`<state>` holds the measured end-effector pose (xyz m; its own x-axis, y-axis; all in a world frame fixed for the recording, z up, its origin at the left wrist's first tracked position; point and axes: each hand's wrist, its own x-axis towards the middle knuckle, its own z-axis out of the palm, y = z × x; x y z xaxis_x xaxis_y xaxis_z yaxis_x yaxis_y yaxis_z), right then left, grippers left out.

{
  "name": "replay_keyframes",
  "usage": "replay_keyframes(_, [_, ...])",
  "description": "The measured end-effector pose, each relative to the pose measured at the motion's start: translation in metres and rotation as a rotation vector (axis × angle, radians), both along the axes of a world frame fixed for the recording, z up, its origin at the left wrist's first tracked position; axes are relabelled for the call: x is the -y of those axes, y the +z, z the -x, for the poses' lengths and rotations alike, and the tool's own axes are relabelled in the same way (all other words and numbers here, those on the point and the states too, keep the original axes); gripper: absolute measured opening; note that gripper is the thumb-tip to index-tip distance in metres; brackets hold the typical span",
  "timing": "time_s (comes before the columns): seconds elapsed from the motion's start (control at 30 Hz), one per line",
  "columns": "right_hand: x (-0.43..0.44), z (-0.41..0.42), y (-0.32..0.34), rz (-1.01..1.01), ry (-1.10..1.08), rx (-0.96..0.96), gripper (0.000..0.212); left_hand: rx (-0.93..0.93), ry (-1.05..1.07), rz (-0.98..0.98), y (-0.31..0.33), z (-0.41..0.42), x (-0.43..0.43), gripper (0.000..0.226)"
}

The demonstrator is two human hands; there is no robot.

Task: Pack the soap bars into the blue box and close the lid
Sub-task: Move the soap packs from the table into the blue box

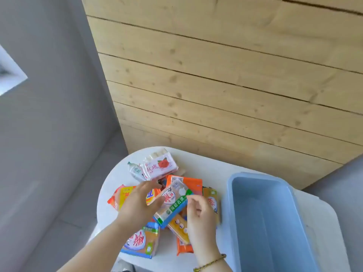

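Observation:
Several wrapped soap bars lie piled on a white table (198,163). A white bar with a red rose (160,165) sits at the far side of the pile. A green-banded bar (172,201) lies tilted on top, with both hands on it: my left hand (137,203) on its left side, my right hand (198,214) pinching its right edge. A blue-edged orange bar (140,242) lies near me. The blue box (265,222) stands open and empty to the right. No lid is visible.
A wooden plank wall (216,85) rises right behind the table. Grey floor (49,154) lies to the left. An orange packet (119,197) sits near the table's left edge.

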<state>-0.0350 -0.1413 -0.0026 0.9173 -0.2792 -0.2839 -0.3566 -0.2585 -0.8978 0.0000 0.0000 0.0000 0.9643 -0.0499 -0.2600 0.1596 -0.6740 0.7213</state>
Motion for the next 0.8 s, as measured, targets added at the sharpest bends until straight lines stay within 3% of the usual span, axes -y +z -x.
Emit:
replay_keyframes(0.13, [0.004,-0.005,-0.043,0.106,-0.064,0.186,0.027,0.058,-0.159,-0.047,-0.046,0.002,0.005,0.072])
replay_keyframes(0.23, [0.003,-0.014,-0.074,0.182,-0.075,0.325,0.034,0.123,-0.156,-0.019,-0.075,0.009,0.007,0.111])
replay_keyframes(0.37, [0.004,-0.02,-0.103,0.206,-0.039,0.473,0.03,0.328,-0.109,-0.036,-0.109,0.021,0.011,0.096])
replay_keyframes(0.47, [0.005,-0.02,-0.114,0.14,0.014,0.503,0.036,0.447,-0.037,-0.004,-0.125,0.021,0.015,0.081])
replay_keyframes(0.57, [0.008,-0.015,-0.124,0.134,0.061,0.527,0.028,0.532,-0.013,-0.026,-0.136,0.021,0.015,0.073])
replay_keyframes(0.8, [0.016,-0.009,-0.128,0.111,0.163,0.429,0.029,0.523,0.024,-0.102,-0.138,0.019,0.017,0.088])
